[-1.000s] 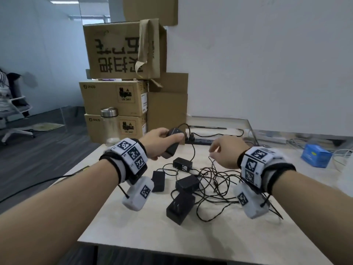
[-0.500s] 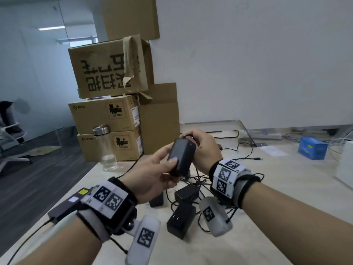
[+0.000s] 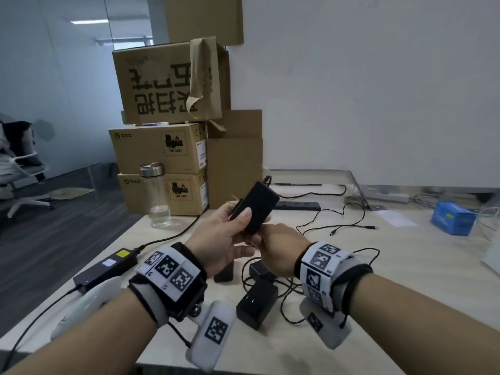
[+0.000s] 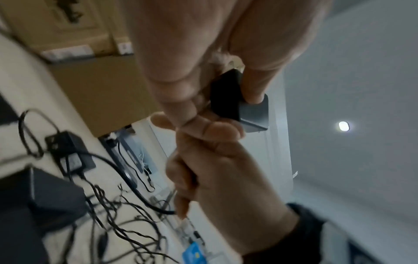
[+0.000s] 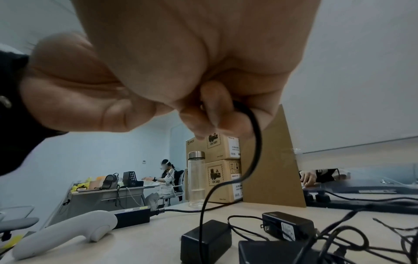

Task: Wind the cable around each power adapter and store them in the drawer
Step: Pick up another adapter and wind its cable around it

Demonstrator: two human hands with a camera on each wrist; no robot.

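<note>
My left hand [image 3: 239,220] grips a black power adapter [image 3: 258,205] and holds it tilted above the table, thumb on its front face. The left wrist view shows the same adapter [image 4: 239,103] between thumb and fingers. Just below it my right hand [image 3: 273,239] pinches the adapter's thin black cable [image 5: 256,139], which hangs down to the table. Three more black adapters [image 3: 257,304] [image 3: 224,273] [image 3: 261,269] lie under my hands in a tangle of cables [image 3: 300,282]. No drawer is in view.
Stacked cardboard boxes [image 3: 162,150] and a glass bottle [image 3: 157,196] stand at the back left. A power strip [image 3: 297,205] lies behind the hands, a laptop power brick [image 3: 108,266] and a white controller [image 3: 89,301] at the left edge, a blue box [image 3: 451,219] far right.
The left hand lifted the adapter off the table and brought it nearer. The right hand went from the adapter's top to below it and now pinches the cable.
</note>
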